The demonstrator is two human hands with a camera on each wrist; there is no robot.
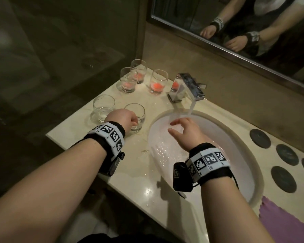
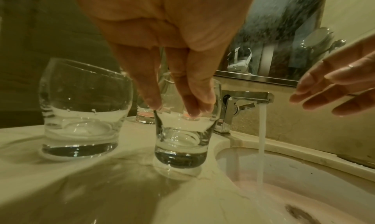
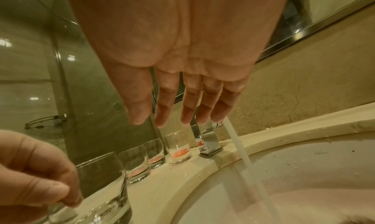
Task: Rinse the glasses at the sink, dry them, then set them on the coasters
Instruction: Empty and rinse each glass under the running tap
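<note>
My left hand (image 1: 134, 122) holds a clear glass (image 1: 139, 114) by its upper part, fingers curled round it (image 2: 183, 136); the glass sits at the counter by the sink's left edge. A second clear glass (image 1: 103, 109) stands just left of it. Several glasses with red residue (image 1: 158, 82) stand at the back of the counter. My right hand (image 1: 175, 128) hovers open over the sink (image 1: 239, 165), fingers straight (image 3: 162, 115), holding nothing, beside the running water (image 1: 191, 106). Several dark round coasters (image 1: 260, 138) lie on the counter to the right.
The chrome tap (image 1: 191, 85) runs a steady stream into the basin. A purple cloth (image 1: 288, 221) lies at the counter's near right. Water is spilled on the marble counter (image 1: 139, 172) left of the sink. A mirror (image 1: 235, 23) hangs above the back wall.
</note>
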